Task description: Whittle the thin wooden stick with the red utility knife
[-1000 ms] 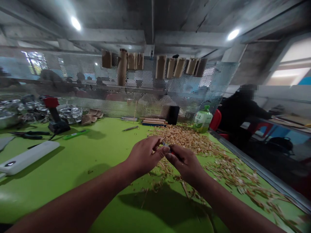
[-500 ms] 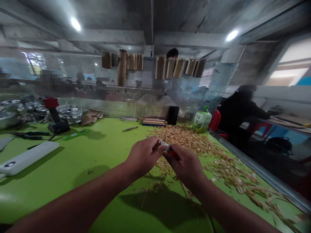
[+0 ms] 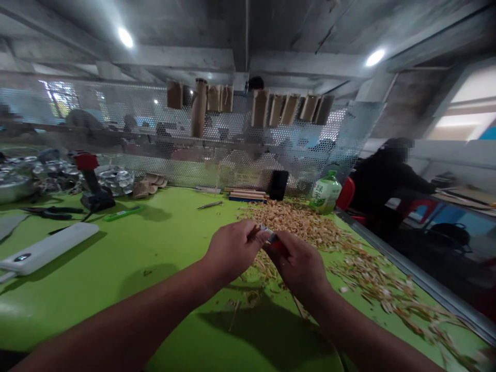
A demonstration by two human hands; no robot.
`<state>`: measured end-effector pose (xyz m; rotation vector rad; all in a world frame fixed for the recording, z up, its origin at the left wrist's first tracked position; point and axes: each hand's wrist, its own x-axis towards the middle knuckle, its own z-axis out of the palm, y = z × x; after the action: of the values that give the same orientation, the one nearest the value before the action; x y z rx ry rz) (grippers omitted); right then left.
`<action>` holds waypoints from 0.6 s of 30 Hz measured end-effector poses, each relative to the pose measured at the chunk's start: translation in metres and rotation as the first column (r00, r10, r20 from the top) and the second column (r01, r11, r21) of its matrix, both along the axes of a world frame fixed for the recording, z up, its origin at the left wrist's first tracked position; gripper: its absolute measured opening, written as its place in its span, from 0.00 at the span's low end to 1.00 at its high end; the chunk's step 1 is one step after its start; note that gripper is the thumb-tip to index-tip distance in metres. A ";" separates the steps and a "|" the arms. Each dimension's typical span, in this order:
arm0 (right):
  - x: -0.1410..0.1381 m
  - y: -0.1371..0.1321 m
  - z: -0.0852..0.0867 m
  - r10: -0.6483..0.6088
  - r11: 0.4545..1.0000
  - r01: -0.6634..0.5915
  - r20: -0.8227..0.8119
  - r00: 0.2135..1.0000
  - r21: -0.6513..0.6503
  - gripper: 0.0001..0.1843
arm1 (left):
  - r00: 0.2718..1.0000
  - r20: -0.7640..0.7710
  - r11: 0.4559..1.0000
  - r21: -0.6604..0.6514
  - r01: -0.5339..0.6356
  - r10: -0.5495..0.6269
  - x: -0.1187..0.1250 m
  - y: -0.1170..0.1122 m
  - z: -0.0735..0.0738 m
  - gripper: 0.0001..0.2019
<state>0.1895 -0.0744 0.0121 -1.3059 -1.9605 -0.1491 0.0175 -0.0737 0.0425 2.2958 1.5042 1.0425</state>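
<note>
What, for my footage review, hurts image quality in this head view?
In the head view, the ceiling lights flare and the window is blown out; the wide lens bows the edge of the green table; the shavings at lower right smear slightly; the left hand and right hand cast a dark shadow and hide most of what they hold.

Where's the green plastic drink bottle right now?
In the head view, the green plastic drink bottle stands upright on the far right of the green table, just behind the heap of pale wood shavings.
</note>
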 end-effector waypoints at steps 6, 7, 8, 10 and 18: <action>0.009 0.010 0.004 -0.054 0.998 0.052 -0.094 0.994 -0.030 0.19 | 0.999 0.041 0.999 -0.018 -0.032 0.033 -0.002 0.001 0.003 0.22; 0.010 0.013 0.005 -0.042 0.998 0.037 -0.114 0.993 -0.044 0.20 | 0.999 0.035 1.000 -0.017 -0.016 0.016 -0.002 0.001 0.003 0.22; 0.011 0.015 0.005 -0.026 0.998 0.018 -0.140 0.990 -0.058 0.20 | 0.999 0.035 1.000 -0.014 0.006 -0.006 -0.002 0.001 0.004 0.20; 0.012 0.020 0.005 0.003 0.997 -0.020 -0.210 0.978 -0.078 0.21 | 0.997 0.056 0.998 0.008 0.061 -0.061 -0.002 0.002 0.003 0.17; 0.013 0.020 0.006 0.098 0.983 -0.149 -0.370 0.924 -0.110 0.18 | 0.955 0.276 0.994 0.038 0.099 -0.106 -0.004 0.012 -0.006 0.10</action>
<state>0.2023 -0.0549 0.0181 -1.1911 -1.7476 0.2772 0.0138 -0.0620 0.0369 2.1085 1.2558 1.2953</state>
